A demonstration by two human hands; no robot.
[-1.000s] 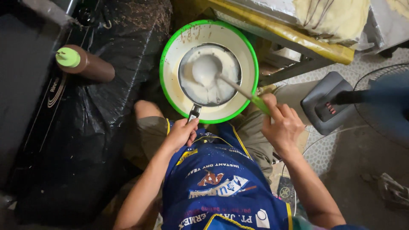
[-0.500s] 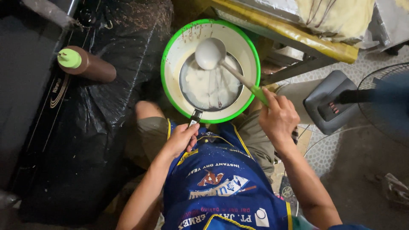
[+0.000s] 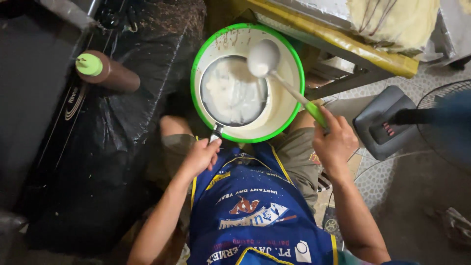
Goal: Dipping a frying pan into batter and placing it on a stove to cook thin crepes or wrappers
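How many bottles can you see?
1. The brown squeeze bottle with a green cap lies on its side on the black plastic sheet, left of the green-rimmed bowl. Others may be out of view.

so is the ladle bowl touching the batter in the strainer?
Apart. The head view shows the ladle lifted over the strainer rim, a thin stream falling from it; right hand grips its green handle.

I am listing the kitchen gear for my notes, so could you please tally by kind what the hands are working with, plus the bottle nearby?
Bowl, green-rimmed: 1
Strainer, held by left hand: 1
Ladle, held by right hand: 1
Brown bottle, green cap: 1
Total: 4
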